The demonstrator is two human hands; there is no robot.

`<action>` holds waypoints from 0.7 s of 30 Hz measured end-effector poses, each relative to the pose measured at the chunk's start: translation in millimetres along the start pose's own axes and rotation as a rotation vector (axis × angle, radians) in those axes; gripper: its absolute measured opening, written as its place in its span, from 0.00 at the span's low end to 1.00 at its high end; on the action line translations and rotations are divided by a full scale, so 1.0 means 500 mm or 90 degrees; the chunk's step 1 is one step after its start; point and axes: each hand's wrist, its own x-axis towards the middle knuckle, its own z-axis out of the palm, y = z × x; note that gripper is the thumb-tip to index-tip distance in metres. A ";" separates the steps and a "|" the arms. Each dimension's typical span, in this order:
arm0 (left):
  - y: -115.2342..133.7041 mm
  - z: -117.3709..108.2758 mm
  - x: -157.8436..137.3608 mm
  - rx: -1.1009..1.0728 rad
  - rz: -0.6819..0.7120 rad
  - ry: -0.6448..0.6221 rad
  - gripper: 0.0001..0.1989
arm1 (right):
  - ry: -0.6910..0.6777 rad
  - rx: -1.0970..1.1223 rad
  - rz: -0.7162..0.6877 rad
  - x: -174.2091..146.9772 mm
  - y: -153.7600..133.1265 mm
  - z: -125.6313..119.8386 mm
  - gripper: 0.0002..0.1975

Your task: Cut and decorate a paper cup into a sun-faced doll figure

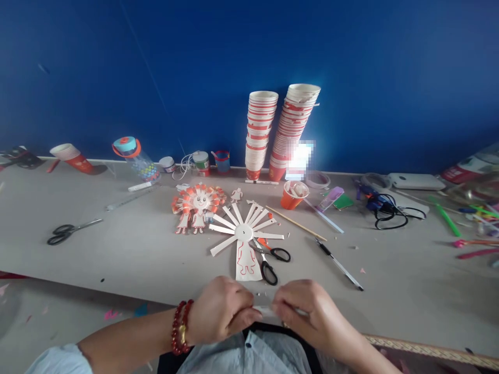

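Observation:
My left hand and my right hand meet at the table's near edge, both pinching a small white strip of paper or tape between the fingertips. A red bead bracelet is on my left wrist. Just beyond the hands lies a cut paper cup spread into white strips with a drawn figure. Small scissors with black handles lie against it. A finished orange and white paper-cup sun face lies farther back on the left.
Two tall stacks of paper cups stand at the blue wall. An orange cup, a wooden stick, a pen, larger scissors, paint pots, a bottle and black cables lie around the grey table.

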 end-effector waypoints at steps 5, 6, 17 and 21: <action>0.011 0.000 0.002 0.044 -0.007 0.052 0.22 | 0.039 -0.017 -0.007 0.000 -0.007 0.049 0.25; 0.015 -0.001 0.002 0.050 -0.005 0.057 0.22 | 0.052 -0.003 -0.011 0.000 -0.005 0.055 0.26; -0.062 -0.115 0.072 0.074 -0.177 0.224 0.20 | 0.176 -0.251 0.143 0.069 0.068 -0.043 0.16; -0.102 -0.089 0.052 0.171 -0.229 0.187 0.14 | 0.273 -0.427 0.175 0.081 0.124 -0.083 0.13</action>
